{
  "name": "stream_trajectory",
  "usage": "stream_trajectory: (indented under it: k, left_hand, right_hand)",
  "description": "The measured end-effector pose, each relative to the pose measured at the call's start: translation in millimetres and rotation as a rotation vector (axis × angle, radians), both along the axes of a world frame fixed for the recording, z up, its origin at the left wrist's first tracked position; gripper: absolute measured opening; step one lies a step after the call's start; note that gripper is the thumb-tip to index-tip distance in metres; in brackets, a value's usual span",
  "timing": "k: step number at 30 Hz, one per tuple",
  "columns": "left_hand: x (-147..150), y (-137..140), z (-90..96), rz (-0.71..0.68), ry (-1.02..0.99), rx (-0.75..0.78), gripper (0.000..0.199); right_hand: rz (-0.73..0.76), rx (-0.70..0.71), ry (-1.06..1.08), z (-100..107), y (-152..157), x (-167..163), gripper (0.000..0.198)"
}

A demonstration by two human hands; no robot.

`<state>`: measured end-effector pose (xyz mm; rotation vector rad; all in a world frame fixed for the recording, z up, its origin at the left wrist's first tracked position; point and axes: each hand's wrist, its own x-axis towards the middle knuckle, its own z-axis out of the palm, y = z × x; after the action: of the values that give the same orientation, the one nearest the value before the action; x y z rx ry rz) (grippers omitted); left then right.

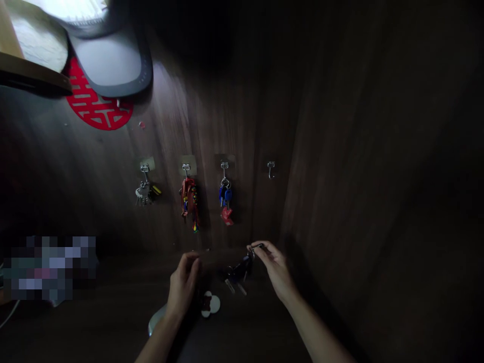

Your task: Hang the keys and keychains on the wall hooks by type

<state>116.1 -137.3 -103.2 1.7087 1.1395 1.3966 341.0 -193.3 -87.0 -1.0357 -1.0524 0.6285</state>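
Note:
My right hand [278, 269] pinches the ring end of a bunch of keys [241, 269] between thumb and fingers. The bunch hangs to the left of the hand, with a dark fob or key heads and metal blades pointing down. My left hand [183, 282] is closed, its fingers curled against the thumb, and nothing shows in it. Below and between the hands lies a white and dark-red flower-shaped object [210, 304]. A bare metal hook [271, 169] is fixed to the dark wood panel above my right hand.
Three more hooks carry a silver key bunch [144, 192], a bundle of colourful cords and beads [189, 199], and blue-headed keys [225, 194] with a red tag. A grey cap [113, 60] and red paper cutout [100, 111] are upper left. Behind my left wrist sits a rounded pale object [156, 320].

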Motion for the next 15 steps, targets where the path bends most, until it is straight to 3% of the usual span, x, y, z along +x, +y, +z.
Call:
stream_trajectory:
  k: [4,8,11,15]
  left_hand:
    - [-9.6,8.0,-2.3,0.073,0.052,0.015,0.023]
    - [-10.4,8.7,-5.7,-0.017,0.226,0.027,0.016]
    - [-8.5,7.6,-8.3,-0.117,0.387,0.014,0.012]
    - [-7.4,8.2,-11.2,-0.112,0.481,0.018,0.01]
  right_hand:
    - [-0.016,0.0,0.046,-0.2,4.2,3.9,0.036]
    - [-0.08,0.045,0.113,8.5,12.9,11.2,0.038]
    - [-0.192,0.109,0.122,25.6,21.8,18.5,0.039]
    - [-0.335,0.222,0.126,60.9,34.5,27.8,0.026]
